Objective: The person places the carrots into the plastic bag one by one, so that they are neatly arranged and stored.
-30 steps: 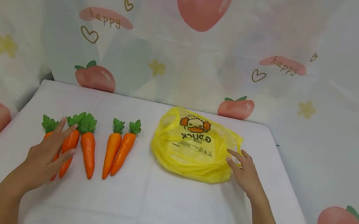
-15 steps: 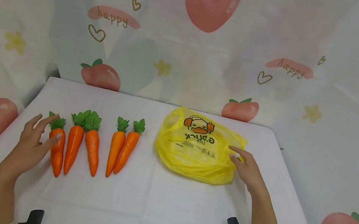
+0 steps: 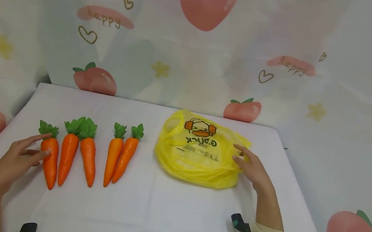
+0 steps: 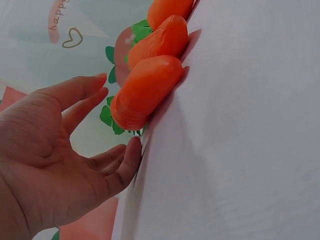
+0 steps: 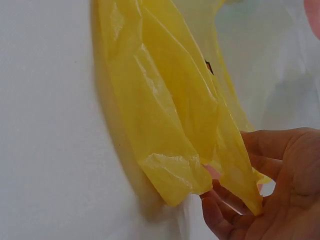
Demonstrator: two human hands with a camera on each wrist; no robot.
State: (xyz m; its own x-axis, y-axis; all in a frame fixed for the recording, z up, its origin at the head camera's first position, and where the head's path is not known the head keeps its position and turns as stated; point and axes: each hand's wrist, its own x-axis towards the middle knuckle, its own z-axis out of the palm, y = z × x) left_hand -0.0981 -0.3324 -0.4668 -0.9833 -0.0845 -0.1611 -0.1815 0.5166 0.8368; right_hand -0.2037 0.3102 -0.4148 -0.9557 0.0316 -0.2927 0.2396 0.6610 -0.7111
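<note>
I see the left hand (image 3: 14, 158) with its fingers spread, thumb and pointing finger wide apart. Right at their tips is the nearest carrot (image 3: 49, 164), lying flat; I can't tell if they touch it. Just to the right of that carrot lie a second carrot (image 3: 67, 159) and a third carrot (image 3: 87, 161), their leaves touching. Farther right from the hand, a fourth carrot (image 3: 113, 161) and a fifth carrot (image 3: 125, 161) lie side by side.

My right hand (image 3: 254, 172) is at the edge of the yellow bag (image 3: 196, 168), which lies to its left with a duck (image 3: 201, 128) on it. Thumb and pointing finger are apart there, but I can't tell if other fingers pinch the bag. Under both hands is a white table (image 3: 159, 214).
</note>
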